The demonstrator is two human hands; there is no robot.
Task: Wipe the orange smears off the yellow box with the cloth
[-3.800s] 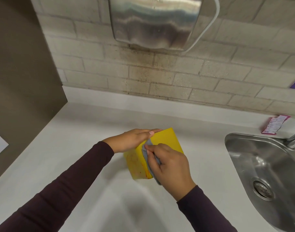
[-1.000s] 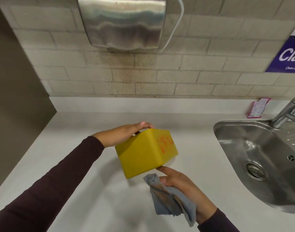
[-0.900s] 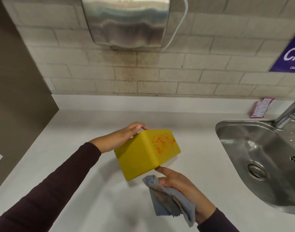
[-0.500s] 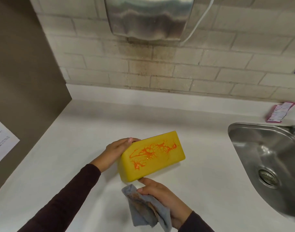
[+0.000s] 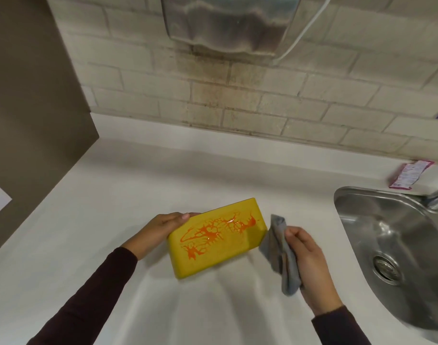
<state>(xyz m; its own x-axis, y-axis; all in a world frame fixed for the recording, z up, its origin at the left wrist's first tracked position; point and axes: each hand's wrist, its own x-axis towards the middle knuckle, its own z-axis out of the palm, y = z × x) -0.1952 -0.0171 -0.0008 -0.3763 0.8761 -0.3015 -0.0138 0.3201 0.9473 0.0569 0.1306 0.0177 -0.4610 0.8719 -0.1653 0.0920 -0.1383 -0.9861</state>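
The yellow box [image 5: 228, 252] rests on the white counter, its broad face turned up toward me. Wet orange smears [image 5: 213, 231] spread across that face from left to right. My left hand [image 5: 160, 227] grips the box at its far left corner, fingers over the top edge. My right hand [image 5: 306, 260] holds a crumpled grey cloth [image 5: 279, 250] just to the right of the box. The cloth's upper tip reaches the box's right end; I cannot tell whether it touches. The cloth shows brownish stains.
A steel sink [image 5: 397, 247] lies at the right with its tap [image 5: 436, 197] at the rim. A pink sachet [image 5: 409, 174] leans on the backsplash. A steel hand dryer [image 5: 228, 21] hangs on the brick wall above. A brown partition [image 5: 31, 95] bounds the left.
The box was turned so the smeared face points up and was set down on the counter. My right hand moved with the cloth from below the box to its right end.
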